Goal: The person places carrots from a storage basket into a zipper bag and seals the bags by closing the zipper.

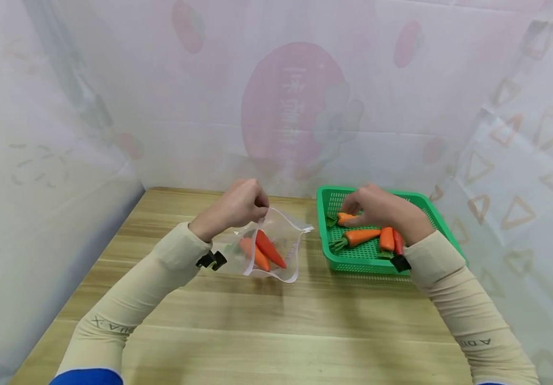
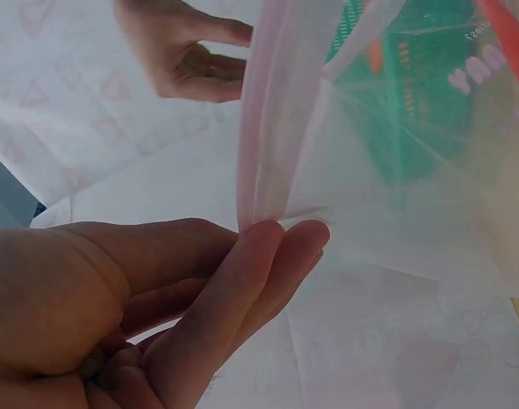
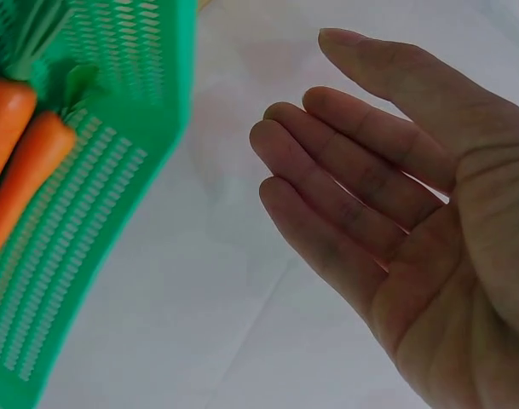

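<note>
A person in beige sleeves worked at a pale wooden table (image 1: 266, 326) walled in by translucent printed sheeting (image 1: 55, 139). The left hand (image 1: 238, 206) pinched the rim of a clear zip bag (image 1: 276, 251) between thumb and fingertips, holding its mouth up and open; the left wrist view showed the thin film folded against the fingertips (image 2: 276, 243). Two orange carrots (image 1: 263, 250) already lay inside the bag, which sat on the table just left of a green basket (image 1: 326, 235). The right hand (image 1: 377, 208) hovered over that basket with fingers loosely straight and palm empty, as the right wrist view confirmed, just above the loose carrots (image 1: 360, 236) lying on the perforated floor.

The carrots looked like smooth moulded replicas, tapered and glossy with green leafy tops, so probably light and rigid, a little slippery along the taper; the thick end beside the greens seemed the surest place to take hold. The bag was limp, thin plastic edged with a pinkish zip strip, likely to sag shut unless its rim was kept lifted. The basket was stiff latticed plastic with a raised rim, shallow enough for a hand to enter from above
</note>
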